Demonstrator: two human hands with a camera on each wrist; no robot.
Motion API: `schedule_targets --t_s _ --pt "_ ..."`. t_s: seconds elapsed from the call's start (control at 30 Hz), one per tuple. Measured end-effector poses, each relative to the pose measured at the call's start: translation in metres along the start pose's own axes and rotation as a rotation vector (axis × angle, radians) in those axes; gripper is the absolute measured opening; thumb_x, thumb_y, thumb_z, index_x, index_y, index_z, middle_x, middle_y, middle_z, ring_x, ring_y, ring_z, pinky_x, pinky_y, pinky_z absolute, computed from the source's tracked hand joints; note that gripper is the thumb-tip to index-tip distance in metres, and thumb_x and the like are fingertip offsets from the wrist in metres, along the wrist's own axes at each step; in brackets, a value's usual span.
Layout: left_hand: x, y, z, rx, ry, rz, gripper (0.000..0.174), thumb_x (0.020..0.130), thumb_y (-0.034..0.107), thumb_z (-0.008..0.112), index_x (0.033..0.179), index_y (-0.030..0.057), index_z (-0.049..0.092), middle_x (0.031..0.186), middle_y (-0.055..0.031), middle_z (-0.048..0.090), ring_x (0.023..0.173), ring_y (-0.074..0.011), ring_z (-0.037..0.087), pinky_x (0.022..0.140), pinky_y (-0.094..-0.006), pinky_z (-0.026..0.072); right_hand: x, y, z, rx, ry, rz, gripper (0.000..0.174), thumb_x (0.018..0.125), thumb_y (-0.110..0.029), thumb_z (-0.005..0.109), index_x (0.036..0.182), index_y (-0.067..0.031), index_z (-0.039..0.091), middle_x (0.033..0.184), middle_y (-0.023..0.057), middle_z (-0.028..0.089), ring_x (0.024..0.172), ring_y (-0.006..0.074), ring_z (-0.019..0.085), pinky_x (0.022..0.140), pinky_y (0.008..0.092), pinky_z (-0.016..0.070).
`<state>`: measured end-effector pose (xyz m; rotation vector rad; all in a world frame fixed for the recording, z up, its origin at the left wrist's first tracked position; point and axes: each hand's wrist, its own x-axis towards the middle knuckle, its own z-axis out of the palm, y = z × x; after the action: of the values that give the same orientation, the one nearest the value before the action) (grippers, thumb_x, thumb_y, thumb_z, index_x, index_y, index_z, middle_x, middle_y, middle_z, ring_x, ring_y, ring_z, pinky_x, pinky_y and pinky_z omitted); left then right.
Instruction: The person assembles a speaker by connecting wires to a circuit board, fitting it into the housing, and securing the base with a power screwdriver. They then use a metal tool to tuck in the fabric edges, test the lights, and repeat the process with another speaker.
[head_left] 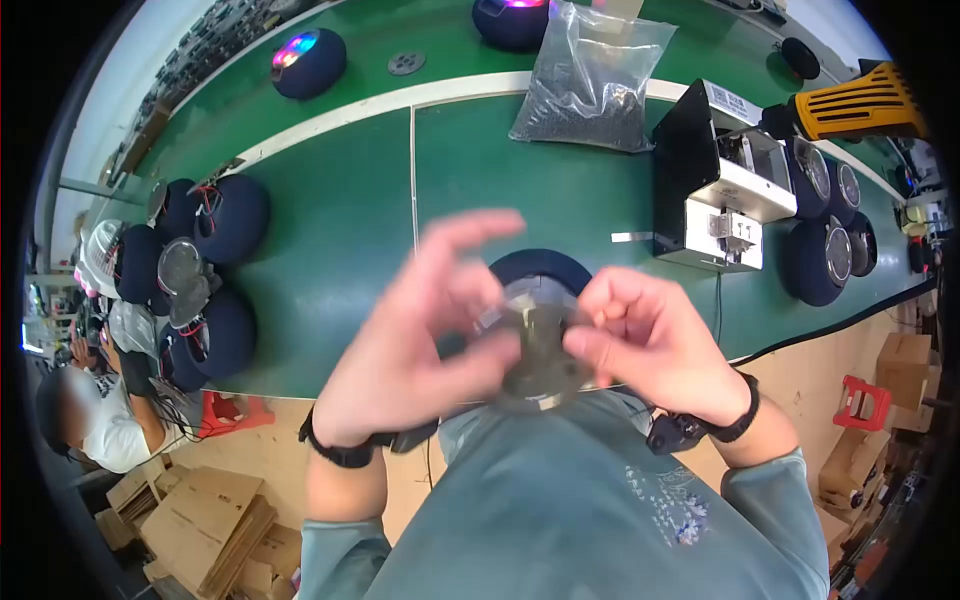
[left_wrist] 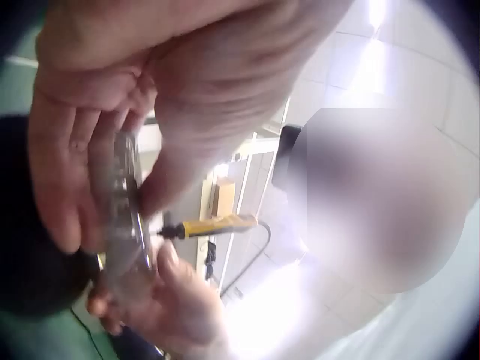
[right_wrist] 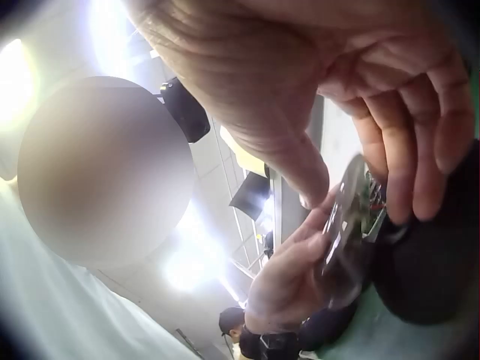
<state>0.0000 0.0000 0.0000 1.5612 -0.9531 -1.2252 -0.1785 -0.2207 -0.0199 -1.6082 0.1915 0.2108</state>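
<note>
At the near edge of the green bench (head_left: 330,200), the left hand (head_left: 405,345) and right hand (head_left: 655,340) are both pinching a clear disc (head_left: 545,368) by its rim, partly covering a dark blue rounded housing (head_left: 545,262). Beyond, a black-and-white machine (head_left: 735,195) is standing rightward; farther back, a filled plastic bag (head_left: 590,95) is resting.

ceiling lights (left_wrist: 370,71) glare in wrist views; left fingers (head_left: 480,226) blurred.
</note>
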Motion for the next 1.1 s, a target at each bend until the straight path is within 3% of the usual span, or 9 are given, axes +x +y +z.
schedule_targets --t_s 0.07,0.23,0.37,0.57,0.67,0.77,0.8,0.93,1.1 --pt "0.011 0.002 0.007 -0.057 0.502 0.160 0.095 0.092 -0.008 0.083 0.169 0.0054 0.029 0.133 -0.0136 0.074 0.118 -0.0163 0.072 0.100 -0.0322 0.0601 0.002 0.004 -0.002 0.646 0.061 0.098 0.028 0.108 -0.014 0.075 0.131 -0.0004 0.068 0.116 0.0128 0.080 0.101 0.0236 0.082 0.075 0.0336 0.0660" --pt "0.003 -0.006 0.026 -0.499 0.342 0.059 0.097 0.090 -0.014 0.081 0.170 0.0042 0.028 0.131 -0.0148 0.075 0.105 -0.0126 0.071 0.088 -0.0290 0.0610 -0.010 -0.014 0.014 0.672 -0.002 0.347 0.022 0.107 -0.013 0.077 0.122 -0.0031 0.065 0.106 0.0096 0.079 0.089 0.0192 0.080 0.069 0.0342 0.0642" --pt "0.013 -0.001 -0.008 -0.293 0.124 0.103 0.101 0.090 -0.013 0.083 0.172 0.0054 0.027 0.120 -0.0115 0.076 0.104 -0.0122 0.072 0.088 -0.0275 0.0600 0.004 -0.010 0.002 0.192 0.360 -0.153 0.034 0.105 -0.006 0.077 0.135 -0.0014 0.060 0.110 0.0026 0.070 0.099 0.0100 0.070 0.080 0.0260 0.0585" --pt "0.024 0.007 0.008 -0.199 0.300 0.062 0.094 0.092 -0.011 0.083 0.170 0.0050 0.033 0.107 -0.0045 0.071 0.100 -0.0104 0.072 0.085 -0.0247 0.0583 -0.003 -0.014 0.018 0.768 0.304 0.200 0.040 0.107 -0.012 0.076 0.141 0.0009 0.061 0.119 0.0163 0.078 0.090 0.0273 0.081 0.081 0.0343 0.0670" --pt "0.022 0.000 -0.001 -0.358 0.190 0.044 0.095 0.091 -0.012 0.082 0.170 0.0054 0.033 0.104 -0.0043 0.070 0.092 -0.0110 0.074 0.078 -0.0252 0.0590 -0.023 -0.023 0.006 0.389 0.040 0.373 0.051 0.099 -0.006 0.082 0.142 0.0054 0.057 0.116 0.0202 0.078 0.086 0.0330 0.083 0.074 0.0448 0.0690" --pt "0.025 0.003 -0.017 -0.417 0.133 0.018 0.097 0.087 -0.013 0.081 0.170 0.0054 0.034 0.100 -0.0044 0.069 0.082 -0.0108 0.075 0.071 -0.0242 0.0588 -0.038 -0.017 -0.011 -0.577 0.394 -0.203 0.087 0.079 -0.021 0.103 0.149 -0.0036 0.054 0.152 0.0196 0.062 0.132 0.0299 0.070 0.100 0.0486 0.0605" --pt "0.028 0.008 -0.023 -0.359 0.051 0.004 0.099 0.085 -0.014 0.081 0.170 0.0052 0.034 0.098 -0.0042 0.070 0.081 -0.0101 0.075 0.071 -0.0235 0.0580 -0.032 -0.026 -0.013 -0.655 0.367 -0.285 0.097 0.071 -0.026 0.106 0.149 -0.0060 0.054 0.163 0.0211 0.052 0.148 0.0322 0.056 0.114 0.0512 0.0503" --pt "0.058 0.015 -0.032 -0.233 -0.124 0.035 0.097 0.083 -0.011 0.081 0.168 0.0010 0.037 0.089 -0.0049 0.070 0.078 -0.0085 0.073 0.068 -0.0247 0.0556 -0.004 -0.046 0.001 -0.889 0.001 -0.390 0.099 0.065 -0.014 0.105 0.148 -0.0055 0.052 0.159 0.0269 0.052 0.146 0.0465 0.054 0.119 0.0516 0.0478" --pt "0.047 0.020 -0.020 -0.229 0.099 0.027 0.093 0.085 0.003 0.092 0.163 -0.0027 0.042 0.085 -0.0044 0.071 0.074 -0.0075 0.068 0.065 -0.0242 0.0530 -0.004 -0.028 0.003 -0.875 0.153 -0.360 0.095 0.068 -0.009 0.102 0.150 -0.0055 0.053 0.161 0.0247 0.051 0.145 0.0427 0.057 0.116 0.0501 0.0510"
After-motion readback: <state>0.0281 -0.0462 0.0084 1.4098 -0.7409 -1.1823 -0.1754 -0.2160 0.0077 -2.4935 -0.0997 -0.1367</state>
